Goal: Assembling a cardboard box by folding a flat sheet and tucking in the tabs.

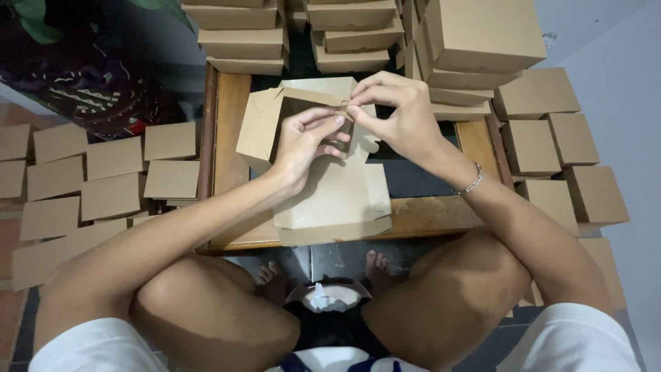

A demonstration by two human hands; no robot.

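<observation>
Wooden table (231, 138) | both hands folding empty kraft box (330, 193)

- You worked in dim, flat indoor light with a cool cast; no glare showed anywhere.
- Shadows stayed soft: a dark pool lay under the tabletop (441, 217) around your feet.
- The brown cardboard looked muted and slightly grainy.
- Focus held fairly sharp at the centre, softer toward the corners.
- Wide-angle stretch bent the edges, enlarging your knees.
</observation>
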